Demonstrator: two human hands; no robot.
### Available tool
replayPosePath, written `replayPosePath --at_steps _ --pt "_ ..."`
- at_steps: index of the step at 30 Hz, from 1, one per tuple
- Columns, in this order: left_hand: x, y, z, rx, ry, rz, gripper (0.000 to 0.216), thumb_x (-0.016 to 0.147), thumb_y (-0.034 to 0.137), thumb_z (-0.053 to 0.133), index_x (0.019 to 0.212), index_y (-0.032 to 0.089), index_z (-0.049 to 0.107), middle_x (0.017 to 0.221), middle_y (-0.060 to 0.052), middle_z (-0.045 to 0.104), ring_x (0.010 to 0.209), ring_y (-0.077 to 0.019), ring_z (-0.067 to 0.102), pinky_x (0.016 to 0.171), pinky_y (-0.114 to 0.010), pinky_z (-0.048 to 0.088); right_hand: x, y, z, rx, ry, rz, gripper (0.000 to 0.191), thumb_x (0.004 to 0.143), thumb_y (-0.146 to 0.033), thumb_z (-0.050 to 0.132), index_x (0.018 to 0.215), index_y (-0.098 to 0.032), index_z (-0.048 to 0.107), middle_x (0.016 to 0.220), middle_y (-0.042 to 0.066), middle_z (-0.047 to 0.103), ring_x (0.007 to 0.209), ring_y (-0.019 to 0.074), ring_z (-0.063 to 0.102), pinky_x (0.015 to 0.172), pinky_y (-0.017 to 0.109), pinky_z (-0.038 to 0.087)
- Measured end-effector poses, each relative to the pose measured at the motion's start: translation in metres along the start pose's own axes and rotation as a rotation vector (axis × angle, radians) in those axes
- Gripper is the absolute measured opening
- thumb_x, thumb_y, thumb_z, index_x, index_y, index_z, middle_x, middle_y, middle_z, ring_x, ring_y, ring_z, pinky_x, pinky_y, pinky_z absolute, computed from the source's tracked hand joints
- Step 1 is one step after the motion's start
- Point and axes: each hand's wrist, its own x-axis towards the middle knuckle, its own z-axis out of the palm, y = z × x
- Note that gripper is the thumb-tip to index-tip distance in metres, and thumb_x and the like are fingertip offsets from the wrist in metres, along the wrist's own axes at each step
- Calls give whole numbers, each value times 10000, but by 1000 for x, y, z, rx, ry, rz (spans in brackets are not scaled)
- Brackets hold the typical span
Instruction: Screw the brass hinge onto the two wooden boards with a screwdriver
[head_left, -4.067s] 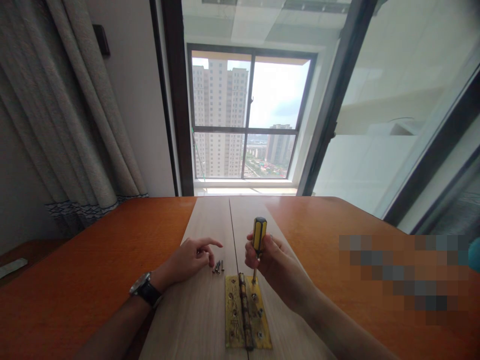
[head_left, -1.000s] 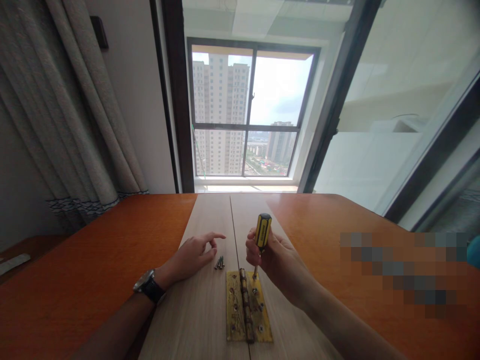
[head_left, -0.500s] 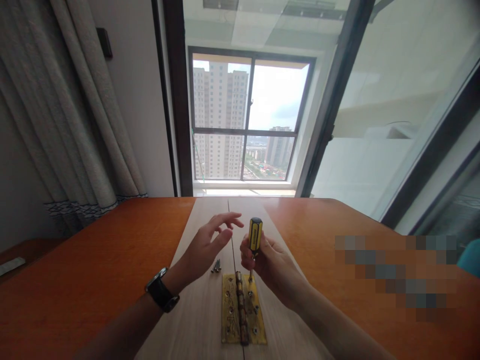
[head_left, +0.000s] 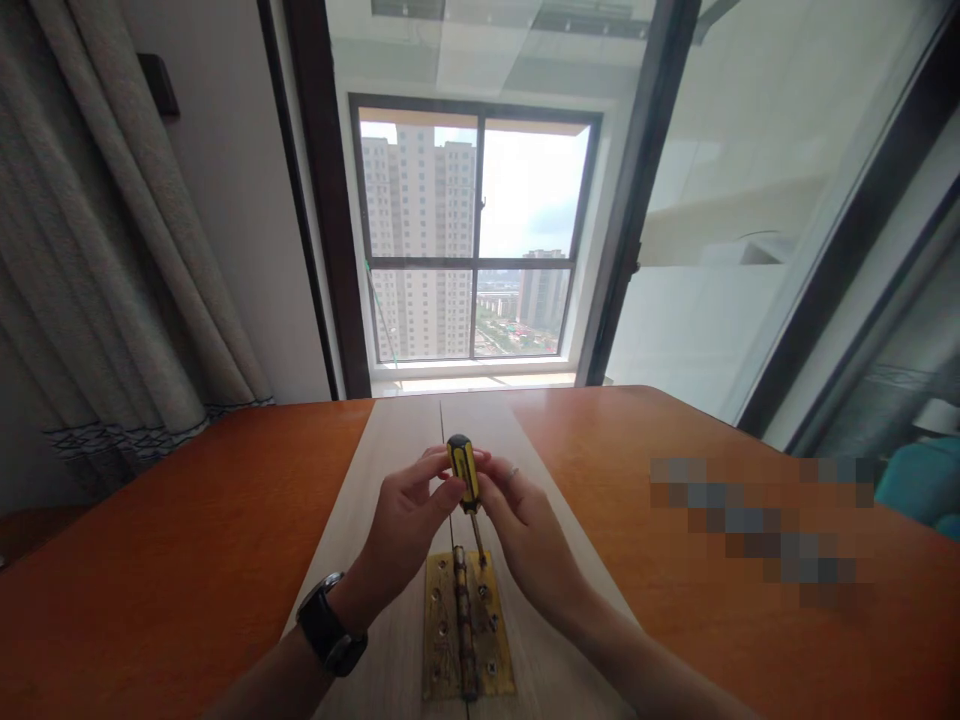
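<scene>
A brass hinge [head_left: 466, 625] lies across the seam of two pale wooden boards [head_left: 405, 440] on the table. A yellow-and-black screwdriver [head_left: 465, 480] stands nearly upright with its tip at the hinge's upper right leaf. My right hand [head_left: 525, 535] grips the handle from the right. My left hand [head_left: 405, 530], with a wristwatch, pinches the same handle from the left with its fingertips. The loose screws seen before are hidden behind my left hand.
The boards rest on an orange-brown table [head_left: 187, 560]. Curtains [head_left: 90, 270] hang at the left. A tall window [head_left: 472, 230] with a dark frame faces me beyond the far edge. A blurred patch [head_left: 757, 530] covers part of the right side.
My left hand rose from beside the loose screws and moved right onto the screwdriver handle. The right hand kept the screwdriver at the hinge. The view shifted slightly rightward.
</scene>
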Motion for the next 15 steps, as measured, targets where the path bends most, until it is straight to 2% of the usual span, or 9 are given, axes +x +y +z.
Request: replayPosePath --at_steps 2,5,9,12,15 --pt "-1 -1 0 7 17 -29 416 859 560 720 1017 182 787 1052 -100 725 1029 -263 629 933 -372 511 -1 2 0 -10 78 -15 187 917 -396 629 989 -229 671 897 48 693 844 221 615 755 343 448" --pt "-4 -4 5 -40 30 -87 474 789 589 776 1018 174 784 981 -95 718 959 -252 623 898 -376 514 -1 6 -2 -18 156 -55 176 896 -308 629 1059 -242 634 1011 58 678 967 239 616 807 355 456" --pt "-6 -6 12 -161 -38 -158 538 728 598 824 1025 152 773 930 -93 716 860 -222 617 822 -345 511 -5 6 -7 72 109 -86 155 922 -312 581 1058 -262 637 1048 46 651 1011 241 594 895 374 452" --pt "-9 -7 14 -173 -116 -168 546 738 623 806 1002 146 774 960 -92 703 854 -212 601 795 -322 495 -10 3 -8 146 35 -109 216 966 -398 528 1121 -284 626 1110 50 638 1046 250 580 908 379 458" --pt "-11 -10 14 -193 -213 -193 561 781 646 757 1036 146 768 932 -74 685 799 -186 586 778 -310 486 -12 0 -8 104 1 -179 298 987 -509 488 1160 -301 613 1148 54 635 1080 254 576 940 380 450"
